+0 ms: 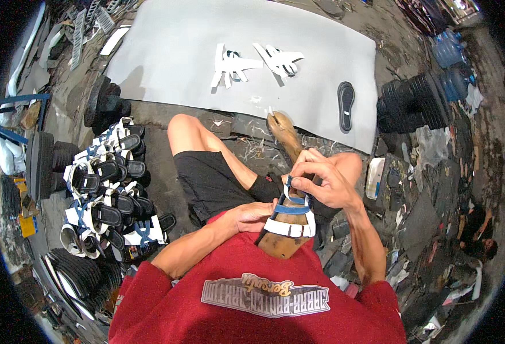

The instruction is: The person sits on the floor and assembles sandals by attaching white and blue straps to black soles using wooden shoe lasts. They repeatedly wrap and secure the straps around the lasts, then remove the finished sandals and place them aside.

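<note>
Straps [291,210] lie across a shoe last [275,245] between the left hand [252,217] and right hand [328,182], a sheet [172,57] ahead bears strip bundles [230,65] (one sole [345,106] to their right), and a sandal pile [108,216] stands leftward.

The right hand [328,182] pinches a thin strap [288,192] on a brown foot shape [278,245]. The left hand [252,217] is at its left side. A blue band [291,210] and a white band [287,229] go over the shape. Ahead, two bunches of white straps [234,66] and a black sole [346,107] lie on a grey sheet [172,51]. Many sandals [106,217] are piled on the left.
</note>
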`<state>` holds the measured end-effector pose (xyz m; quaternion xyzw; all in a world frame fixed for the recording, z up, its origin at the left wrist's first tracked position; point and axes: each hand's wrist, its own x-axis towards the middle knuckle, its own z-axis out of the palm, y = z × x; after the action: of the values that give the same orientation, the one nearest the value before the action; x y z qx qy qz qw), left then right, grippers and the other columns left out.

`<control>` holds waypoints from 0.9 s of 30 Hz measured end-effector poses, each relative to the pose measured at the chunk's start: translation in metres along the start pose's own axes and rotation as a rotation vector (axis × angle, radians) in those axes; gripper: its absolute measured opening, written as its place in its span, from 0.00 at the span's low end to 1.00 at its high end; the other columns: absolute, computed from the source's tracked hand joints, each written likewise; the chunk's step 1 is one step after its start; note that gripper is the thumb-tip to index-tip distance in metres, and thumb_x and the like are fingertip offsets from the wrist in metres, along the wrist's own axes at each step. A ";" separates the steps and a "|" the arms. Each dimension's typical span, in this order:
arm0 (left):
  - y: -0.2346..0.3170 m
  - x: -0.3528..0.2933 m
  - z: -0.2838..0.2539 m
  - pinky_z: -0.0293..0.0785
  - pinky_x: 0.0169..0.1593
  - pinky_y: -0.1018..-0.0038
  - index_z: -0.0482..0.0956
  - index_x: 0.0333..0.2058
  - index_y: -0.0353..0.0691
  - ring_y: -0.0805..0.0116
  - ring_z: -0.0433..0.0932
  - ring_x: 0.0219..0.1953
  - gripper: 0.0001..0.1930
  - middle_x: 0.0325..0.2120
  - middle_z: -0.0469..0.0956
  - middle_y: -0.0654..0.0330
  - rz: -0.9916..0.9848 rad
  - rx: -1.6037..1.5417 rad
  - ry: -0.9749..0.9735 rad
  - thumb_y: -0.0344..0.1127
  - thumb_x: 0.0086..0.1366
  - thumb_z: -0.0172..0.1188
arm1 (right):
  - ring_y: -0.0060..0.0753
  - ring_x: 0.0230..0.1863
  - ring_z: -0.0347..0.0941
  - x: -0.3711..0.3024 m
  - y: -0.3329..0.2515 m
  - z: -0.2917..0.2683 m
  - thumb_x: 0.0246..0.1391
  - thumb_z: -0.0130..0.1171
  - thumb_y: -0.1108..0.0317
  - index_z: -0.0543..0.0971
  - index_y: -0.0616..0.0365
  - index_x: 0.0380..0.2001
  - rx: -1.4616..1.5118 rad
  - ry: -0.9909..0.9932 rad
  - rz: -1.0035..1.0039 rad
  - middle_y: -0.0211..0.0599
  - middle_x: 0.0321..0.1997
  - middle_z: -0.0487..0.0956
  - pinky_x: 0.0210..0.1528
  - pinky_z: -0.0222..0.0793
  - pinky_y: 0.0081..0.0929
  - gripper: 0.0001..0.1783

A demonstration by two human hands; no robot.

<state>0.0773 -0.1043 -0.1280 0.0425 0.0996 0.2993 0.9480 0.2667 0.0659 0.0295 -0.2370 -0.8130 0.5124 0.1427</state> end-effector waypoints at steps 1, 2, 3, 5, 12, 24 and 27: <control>0.005 0.001 0.004 0.68 0.75 0.59 0.71 0.70 0.38 0.62 0.73 0.70 0.30 0.68 0.75 0.55 -0.007 0.013 0.028 0.51 0.79 0.59 | 0.34 0.46 0.71 0.000 0.000 -0.002 0.66 0.69 0.59 0.86 0.57 0.38 -0.009 -0.010 -0.001 0.32 0.38 0.78 0.53 0.66 0.35 0.12; 0.011 0.001 0.009 0.67 0.75 0.59 0.72 0.70 0.38 0.61 0.73 0.70 0.30 0.68 0.75 0.55 -0.011 0.027 0.057 0.51 0.79 0.59 | 0.34 0.46 0.71 -0.001 0.002 -0.001 0.66 0.69 0.59 0.86 0.57 0.38 -0.003 0.004 0.018 0.32 0.38 0.78 0.52 0.66 0.35 0.12; 0.017 0.000 0.013 0.67 0.75 0.58 0.72 0.70 0.38 0.61 0.73 0.70 0.30 0.68 0.75 0.56 -0.013 0.041 0.087 0.51 0.79 0.59 | 0.34 0.46 0.71 -0.003 0.007 0.000 0.66 0.69 0.59 0.86 0.57 0.38 0.004 0.016 0.035 0.32 0.38 0.78 0.52 0.66 0.35 0.12; 0.056 -0.006 0.039 0.77 0.62 0.66 0.77 0.60 0.40 0.67 0.81 0.55 0.22 0.56 0.81 0.59 0.119 0.509 0.389 0.50 0.79 0.61 | 0.35 0.45 0.71 -0.002 0.019 0.001 0.66 0.68 0.59 0.86 0.57 0.38 -0.005 0.053 0.047 0.33 0.37 0.77 0.51 0.66 0.35 0.12; 0.092 -0.007 0.147 0.74 0.32 0.66 0.78 0.29 0.34 0.69 0.77 0.25 0.19 0.19 0.77 0.56 0.420 1.442 0.813 0.44 0.70 0.72 | 0.35 0.44 0.70 0.004 0.021 0.006 0.67 0.68 0.57 0.86 0.57 0.37 -0.023 0.063 0.054 0.34 0.37 0.76 0.49 0.66 0.36 0.13; 0.070 -0.019 0.110 0.80 0.28 0.76 0.79 0.41 0.31 0.77 0.81 0.25 0.08 0.25 0.80 0.61 0.719 0.792 0.882 0.32 0.78 0.62 | 0.35 0.48 0.71 -0.009 0.014 -0.004 0.65 0.69 0.62 0.87 0.57 0.39 0.047 0.082 0.002 0.32 0.41 0.79 0.54 0.64 0.36 0.10; 0.065 -0.023 0.122 0.81 0.29 0.76 0.79 0.40 0.32 0.76 0.82 0.28 0.13 0.26 0.80 0.62 0.807 1.007 0.895 0.37 0.72 0.70 | 0.34 0.48 0.71 -0.014 0.021 -0.003 0.65 0.68 0.65 0.87 0.57 0.38 0.028 0.089 0.054 0.32 0.41 0.80 0.55 0.64 0.35 0.07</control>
<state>0.0489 -0.0672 0.0040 0.3752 0.5726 0.5280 0.5025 0.2847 0.0682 0.0119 -0.2793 -0.7918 0.5164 0.1684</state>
